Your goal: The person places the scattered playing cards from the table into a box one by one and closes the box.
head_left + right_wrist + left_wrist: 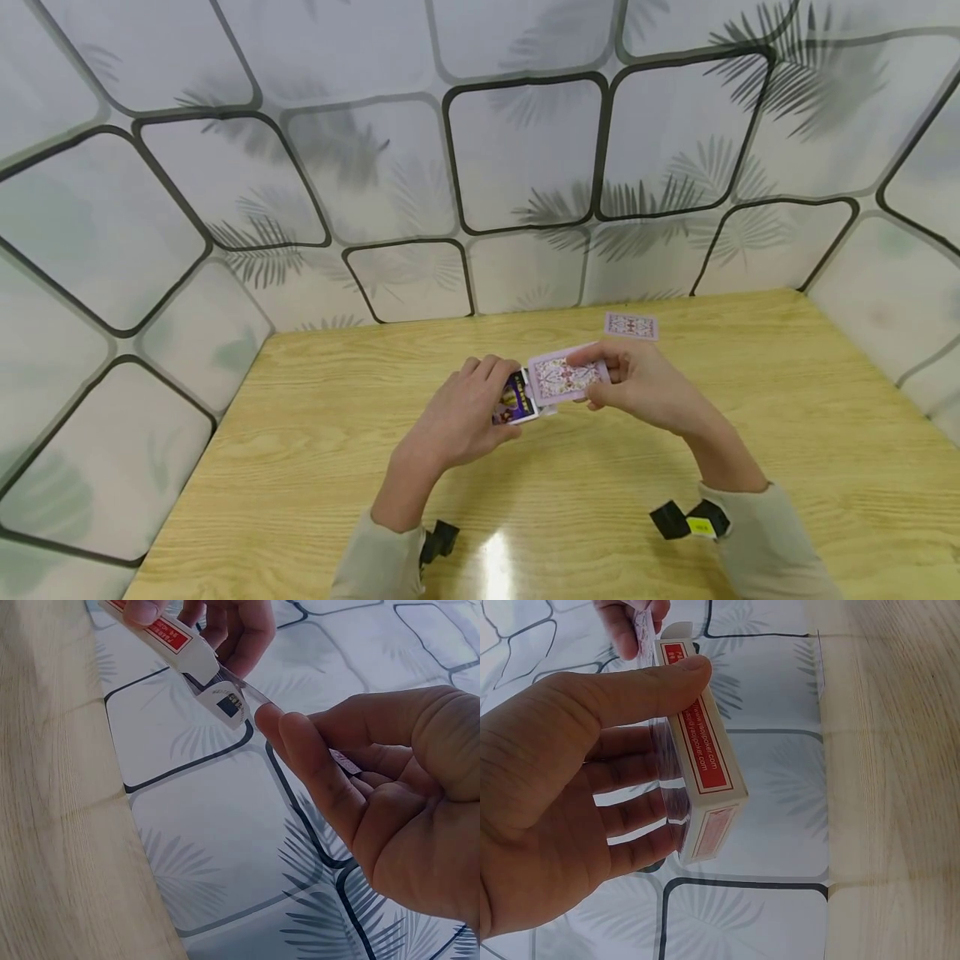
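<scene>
My left hand (465, 412) grips a playing card box (514, 400), its thumb along the red-and-white printed side in the left wrist view. The box's flap (225, 705) hangs open on the end facing my right hand. Between thumb and fingers, my right hand (648, 383) pinches a playing card (562, 377) with a pink floral back. That card's left edge lies at the mouth of the box; whether it is one card or a few, I cannot tell. Further back on the table lies another pink-backed card (632, 326), apart from both hands.
The light wood table (337, 442) runs back to a fabric curtain (525, 158) with dark rounded squares and leaf prints. Curtain also borders the left and right sides. Small black devices (690, 519) are strapped at both wrists.
</scene>
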Tool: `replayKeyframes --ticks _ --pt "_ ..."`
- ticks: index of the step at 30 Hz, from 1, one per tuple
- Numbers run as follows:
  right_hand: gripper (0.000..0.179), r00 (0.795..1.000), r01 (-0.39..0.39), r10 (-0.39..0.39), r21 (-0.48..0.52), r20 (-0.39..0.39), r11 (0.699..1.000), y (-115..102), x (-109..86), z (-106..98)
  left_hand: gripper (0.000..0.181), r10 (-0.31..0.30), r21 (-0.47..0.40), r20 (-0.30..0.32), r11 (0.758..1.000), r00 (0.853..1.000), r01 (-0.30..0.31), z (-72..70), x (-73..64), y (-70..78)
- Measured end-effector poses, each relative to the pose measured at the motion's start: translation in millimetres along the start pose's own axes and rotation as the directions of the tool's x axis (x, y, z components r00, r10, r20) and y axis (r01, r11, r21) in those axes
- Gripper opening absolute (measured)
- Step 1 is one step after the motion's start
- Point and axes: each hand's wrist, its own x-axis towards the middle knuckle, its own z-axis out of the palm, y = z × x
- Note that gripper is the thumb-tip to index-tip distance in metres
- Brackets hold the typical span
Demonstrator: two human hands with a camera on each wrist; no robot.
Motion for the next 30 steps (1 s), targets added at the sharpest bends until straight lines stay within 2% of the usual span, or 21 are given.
replayKeyframes --ticks 11,23,30 --pt "0.033 0.999 -0.017 0.014 0.051 0.047 0.999 -2.2 -0.8 -1.6 0.070 -0.002 0.003 -0.005 1.000 1.000 0.002 -0.7 0.2 0.4" --pt "0.033 0.998 -0.041 0.039 0.048 0.048 0.998 -1.9 -0.2 2.3 0.073 -0.010 0.010 -0.007 1.000 1.000 0.010 -0.8 0.8 0.6" --pt "0.032 0.999 -0.033 0.033 -0.004 0.009 0.999 -3.6 -0.9 1.8 0.073 -0.011 0.007 -0.010 1.000 1.000 0.011 -0.9 0.5 0.8"
